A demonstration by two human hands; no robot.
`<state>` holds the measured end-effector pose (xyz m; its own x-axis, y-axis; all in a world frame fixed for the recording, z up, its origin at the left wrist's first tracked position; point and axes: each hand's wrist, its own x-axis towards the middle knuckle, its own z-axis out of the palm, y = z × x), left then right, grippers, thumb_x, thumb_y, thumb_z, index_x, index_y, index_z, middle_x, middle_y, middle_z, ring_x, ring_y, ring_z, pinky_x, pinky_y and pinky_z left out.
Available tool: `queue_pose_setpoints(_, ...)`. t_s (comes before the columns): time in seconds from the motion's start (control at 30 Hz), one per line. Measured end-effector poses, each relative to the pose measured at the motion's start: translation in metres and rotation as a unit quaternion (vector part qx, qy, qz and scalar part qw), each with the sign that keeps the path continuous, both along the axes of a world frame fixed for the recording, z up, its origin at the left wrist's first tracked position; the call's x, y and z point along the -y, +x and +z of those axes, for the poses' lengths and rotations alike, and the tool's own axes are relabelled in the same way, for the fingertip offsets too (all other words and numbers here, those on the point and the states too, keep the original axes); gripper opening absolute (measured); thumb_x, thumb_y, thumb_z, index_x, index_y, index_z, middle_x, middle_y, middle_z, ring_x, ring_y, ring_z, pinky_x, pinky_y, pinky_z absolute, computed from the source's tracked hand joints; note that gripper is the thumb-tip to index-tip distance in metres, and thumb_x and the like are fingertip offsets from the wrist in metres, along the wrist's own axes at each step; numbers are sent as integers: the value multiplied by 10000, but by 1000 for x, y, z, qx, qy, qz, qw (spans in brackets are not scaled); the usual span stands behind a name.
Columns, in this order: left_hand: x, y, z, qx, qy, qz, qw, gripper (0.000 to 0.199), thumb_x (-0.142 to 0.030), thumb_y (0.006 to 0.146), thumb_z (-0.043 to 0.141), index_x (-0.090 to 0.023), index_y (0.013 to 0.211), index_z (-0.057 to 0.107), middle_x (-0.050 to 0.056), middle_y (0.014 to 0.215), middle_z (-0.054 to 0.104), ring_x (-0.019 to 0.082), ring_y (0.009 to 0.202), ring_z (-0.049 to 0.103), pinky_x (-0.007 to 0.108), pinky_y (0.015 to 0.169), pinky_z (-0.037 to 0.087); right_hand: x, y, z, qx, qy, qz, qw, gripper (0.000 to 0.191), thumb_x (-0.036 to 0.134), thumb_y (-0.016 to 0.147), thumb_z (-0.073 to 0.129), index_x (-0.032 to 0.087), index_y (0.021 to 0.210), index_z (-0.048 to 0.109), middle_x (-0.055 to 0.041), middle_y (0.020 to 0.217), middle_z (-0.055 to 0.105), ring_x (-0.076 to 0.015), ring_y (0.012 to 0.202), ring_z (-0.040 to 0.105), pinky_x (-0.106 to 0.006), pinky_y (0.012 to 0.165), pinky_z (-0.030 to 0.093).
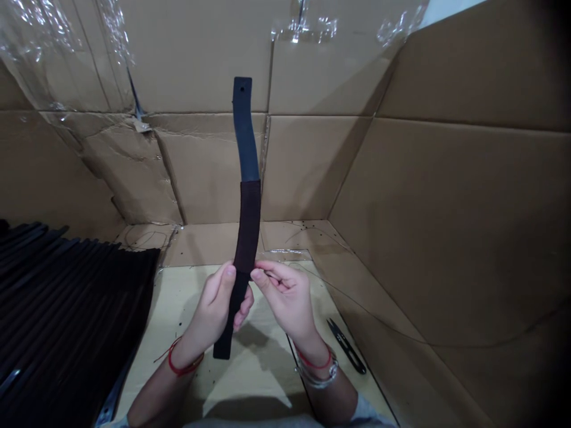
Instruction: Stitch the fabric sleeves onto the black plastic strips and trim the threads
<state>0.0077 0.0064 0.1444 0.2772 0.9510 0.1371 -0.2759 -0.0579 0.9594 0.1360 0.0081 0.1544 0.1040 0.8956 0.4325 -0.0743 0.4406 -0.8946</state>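
Note:
A long, flat, dark strip (246, 137) with a small hole at its top end stands nearly upright in front of me, slightly bent. Dark brown cord wrapping (248, 226) covers its middle in tight turns. My left hand (217, 306) is closed around the strip just below the wrapping, thumb on its front face. At the wrapping's lower right edge, my right hand (288, 297) pinches with thumb and forefinger. Whatever is between those fingertips is too small to make out. A pair of black thread snips (345, 346) lies to the right of my right wrist.
Many similar dark strips (75, 309) lie in a row at the left. Cardboard walls (209, 166) enclose the back and right side. A thin cord (383, 321) trails from behind my right hand to the right edge. The pale work surface (178, 285) bears small dark specks.

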Motion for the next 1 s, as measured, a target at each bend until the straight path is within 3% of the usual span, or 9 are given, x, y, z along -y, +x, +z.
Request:
queue_pose_setpoints(0.2,-1,2,-3,37,-3,-30,999,499,-647,900,316,-202,1094,431,-33,528,588,68,320,443,130,328,323,-4,3,0,-11,-12,18,1000,148,270,772,724,184,887,761,-48,695,736,-150,594,652,-244,536,542)
queue_pose_setpoints(0.37,-5,0,-7,38,9,-31,999,490,-594,920,351,-252,1270,320,-40,538,608,78,325,462,118,323,320,-4,1,-1,-35,-30,29,999,143,292,750,747,167,816,727,-63,743,742,-157,637,675,-239,565,554)
queue_pose_setpoints(0.7,-5,4,-8,28,-16,-21,999,369,-528,910,461,-202,1083,464,-64,482,558,65,300,442,114,298,328,-8,3,-1,-50,-34,62,996,153,310,721,764,177,737,690,-58,729,731,-161,663,673,-247,582,551)
queue_pose_setpoints(0.9,-5,5,-8,22,-9,-5,1000,339,-526,902,474,-200,989,460,-63,476,562,68,303,450,123,300,335,-7,3,-1,-16,-44,67,997,251,391,739,749,165,714,642,-21,639,663,-115,539,580,-211,483,470)
queue_pose_setpoints(1.0,-3,3,-3,15,-2,5,1000,323,-519,909,465,-201,964,460,-75,440,541,69,284,437,122,295,324,-6,6,0,23,-68,123,990,257,411,792,704,168,801,620,-7,658,638,-112,558,571,-212,507,470)
